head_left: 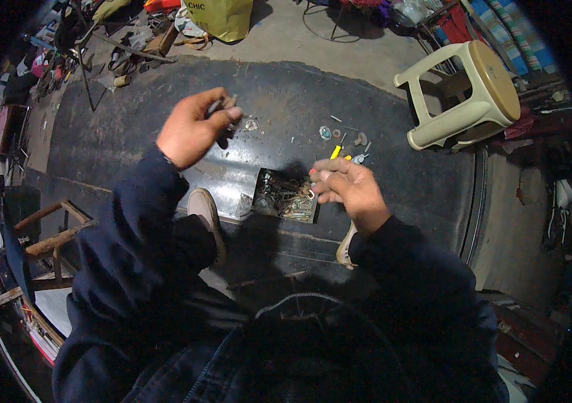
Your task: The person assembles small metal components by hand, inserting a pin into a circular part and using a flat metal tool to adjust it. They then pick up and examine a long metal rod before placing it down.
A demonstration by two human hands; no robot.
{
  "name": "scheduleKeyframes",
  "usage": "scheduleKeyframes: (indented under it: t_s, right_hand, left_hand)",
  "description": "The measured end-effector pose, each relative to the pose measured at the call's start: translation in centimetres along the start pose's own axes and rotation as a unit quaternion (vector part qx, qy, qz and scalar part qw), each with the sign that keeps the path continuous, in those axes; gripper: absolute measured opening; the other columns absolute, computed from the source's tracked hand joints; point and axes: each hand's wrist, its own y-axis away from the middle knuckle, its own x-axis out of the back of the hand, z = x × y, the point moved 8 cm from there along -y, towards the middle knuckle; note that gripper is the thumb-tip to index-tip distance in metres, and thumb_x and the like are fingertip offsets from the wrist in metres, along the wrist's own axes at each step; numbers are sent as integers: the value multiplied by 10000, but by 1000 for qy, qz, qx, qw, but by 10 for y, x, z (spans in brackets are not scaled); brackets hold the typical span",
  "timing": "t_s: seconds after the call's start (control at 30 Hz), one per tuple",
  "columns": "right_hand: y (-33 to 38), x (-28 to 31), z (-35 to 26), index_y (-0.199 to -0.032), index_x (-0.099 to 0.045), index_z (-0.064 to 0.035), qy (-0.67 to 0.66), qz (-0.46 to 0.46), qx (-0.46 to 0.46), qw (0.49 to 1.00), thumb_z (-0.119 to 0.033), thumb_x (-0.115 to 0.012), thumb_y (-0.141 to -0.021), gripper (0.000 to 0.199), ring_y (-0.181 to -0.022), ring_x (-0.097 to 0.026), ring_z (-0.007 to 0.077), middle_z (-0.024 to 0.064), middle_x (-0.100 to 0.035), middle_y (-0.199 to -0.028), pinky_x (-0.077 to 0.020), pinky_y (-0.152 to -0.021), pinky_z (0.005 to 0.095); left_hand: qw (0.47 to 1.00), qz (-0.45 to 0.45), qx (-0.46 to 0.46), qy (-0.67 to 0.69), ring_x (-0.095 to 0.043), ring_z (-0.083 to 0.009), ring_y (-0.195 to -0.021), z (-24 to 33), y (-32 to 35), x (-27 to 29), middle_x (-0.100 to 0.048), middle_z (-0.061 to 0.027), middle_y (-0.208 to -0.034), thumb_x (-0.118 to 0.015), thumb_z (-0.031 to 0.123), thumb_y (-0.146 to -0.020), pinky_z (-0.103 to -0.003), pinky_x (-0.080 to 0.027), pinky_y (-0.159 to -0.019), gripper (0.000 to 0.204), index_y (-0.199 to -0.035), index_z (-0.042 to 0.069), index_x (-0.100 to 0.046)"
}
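Note:
My left hand (195, 124) hangs over the dark mat (124, 114) at the left, its fingers curled together. Something small and dull may be at its fingertips, but I cannot make it out. Across from it my right hand (352, 191) is held by the right edge of an open box (315, 216) of mixed screws and small metal parts (296, 198). Its thumb and fingers are pinched; a tiny red spot and a small white piece show at the fingertips, too small to name. Just beyond that hand lies a yellow-handled tool (336, 152), probably a screwdriver.
Small loose parts (252, 125) are scattered on the mat beyond the box. A cream plastic stool (427, 134) lies on its side at the right. At far left is a wooden frame (54, 248). A yellow bag (225, 20) and clutter line the back.

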Motion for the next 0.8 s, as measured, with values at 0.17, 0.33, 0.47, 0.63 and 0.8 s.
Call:
scheduleKeyframes:
  t_s: [0.17, 0.33, 0.47, 0.63, 0.8]
  right_hand:
    - [-6, -3, -31, -1178, -601, 36, -2, 20, 24, 999, -243, -600, -984, 340, -909, -650, 179, 121, -654, -1042, -555, -778, 306]
    - [-4, -25, -48, -1226, -564, 21, -87, -50, 27, 995, -321, -613, -985, 421, -959, -644, 193, 124, -638, -1089, -563, -804, 327]
    - [-1, -38, -49, -1271, -552, 0, -74, -85, 11, 994, -305, -564, -1013, 400, -991, -652, 168, 98, -647, -1108, -568, -812, 319]
    - [-1, -44, -40, -1251, -570, -30, -53, -94, -13, 994, -334, -584, -1004, 392, -991, -634, 172, 73, -619, -1135, -576, -772, 324]
    - [-3, -37, -24, -1162, -607, -43, 9, -108, -27, 994, -304, -542, -1022, 303, -876, -594, 93, 7, -612, -969, -485, -709, 239]
  left_hand:
    - [998, -59, 11, 23, -535, -76, -673, 9, 5, -45, -567, 13, -746, -660, 140, -950, -249, -458, -606, 150, -887, 28, -583]
    - [998, -52, -26, 40, -538, -109, -678, 26, 14, -74, -626, -58, -714, -694, 177, -912, -303, -465, -636, 183, -908, 3, -638]
    - [994, -43, -5, 96, -537, -65, -764, 21, 26, -90, -608, 9, -799, -629, 117, -962, -247, -451, -681, 111, -915, 19, -608]
    - [993, -34, 5, 115, -556, -81, -787, 12, 41, -102, -636, -19, -863, -581, 123, -984, -258, -474, -727, 112, -998, 18, -615]
    - [997, -29, -7, 70, -606, -211, -812, 10, 58, -118, -635, -154, -864, -581, 149, -948, -369, -493, -750, 190, -1081, 12, -576]
